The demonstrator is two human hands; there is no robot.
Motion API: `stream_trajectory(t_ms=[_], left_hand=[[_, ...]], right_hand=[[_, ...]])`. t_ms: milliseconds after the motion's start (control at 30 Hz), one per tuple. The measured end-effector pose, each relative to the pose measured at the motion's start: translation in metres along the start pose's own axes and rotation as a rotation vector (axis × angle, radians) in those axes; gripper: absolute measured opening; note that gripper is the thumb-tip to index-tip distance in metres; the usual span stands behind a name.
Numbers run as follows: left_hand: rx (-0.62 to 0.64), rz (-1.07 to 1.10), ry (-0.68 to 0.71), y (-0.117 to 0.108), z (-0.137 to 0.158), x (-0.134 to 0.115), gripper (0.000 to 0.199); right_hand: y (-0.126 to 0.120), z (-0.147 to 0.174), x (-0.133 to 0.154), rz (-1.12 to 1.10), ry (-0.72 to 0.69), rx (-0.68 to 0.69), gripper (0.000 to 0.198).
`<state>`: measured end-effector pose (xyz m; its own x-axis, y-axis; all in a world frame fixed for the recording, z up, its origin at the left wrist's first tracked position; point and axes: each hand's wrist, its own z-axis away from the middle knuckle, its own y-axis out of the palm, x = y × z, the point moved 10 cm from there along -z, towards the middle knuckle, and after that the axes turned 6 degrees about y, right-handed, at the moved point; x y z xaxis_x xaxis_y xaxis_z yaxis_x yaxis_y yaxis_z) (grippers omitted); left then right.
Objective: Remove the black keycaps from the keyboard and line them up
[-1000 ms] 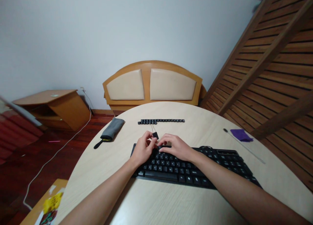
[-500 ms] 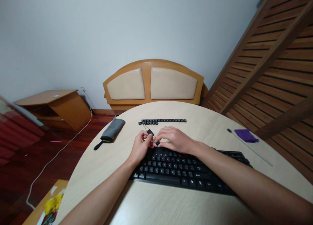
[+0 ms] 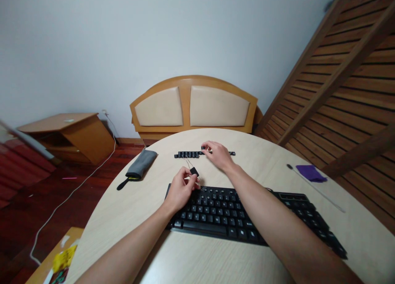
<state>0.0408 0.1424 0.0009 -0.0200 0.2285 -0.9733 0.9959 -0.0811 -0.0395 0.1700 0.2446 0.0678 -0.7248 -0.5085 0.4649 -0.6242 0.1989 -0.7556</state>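
Head view: small key [image 3: 203,147] is pinched by right hand [image 3: 217,155] at key row [image 3: 189,154], contact unclear; row runs left-right beyond keyboard [image 3: 212,214], right hand nearer. Wire tool [image 3: 194,172] is pinched by left hand [image 3: 181,188] near keyboard's far-left corner.

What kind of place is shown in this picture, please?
Probably a bedroom in a home: a padded headboard stands beyond the round table, and a low wooden cabinet sits at the left.
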Motion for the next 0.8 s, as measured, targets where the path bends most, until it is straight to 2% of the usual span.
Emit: stream_trajectory(t_ms=[100, 200, 800], left_hand=[[-0.004, -0.007, 0.003, -0.001, 0.0, 0.0, 0.03], [-0.017, -0.017, 0.003, -0.002, 0.0, -0.001, 0.031], [-0.009, -0.029, 0.009, -0.001, 0.0, -0.001, 0.031]], right_hand=[[0.022, 0.009, -0.014, 0.131, 0.069, 0.109, 0.019], [0.031, 0.01, -0.02, 0.195, 0.12, 0.14, 0.02], [0.047, 0.01, -0.02, 0.286, 0.178, 0.224, 0.026]])
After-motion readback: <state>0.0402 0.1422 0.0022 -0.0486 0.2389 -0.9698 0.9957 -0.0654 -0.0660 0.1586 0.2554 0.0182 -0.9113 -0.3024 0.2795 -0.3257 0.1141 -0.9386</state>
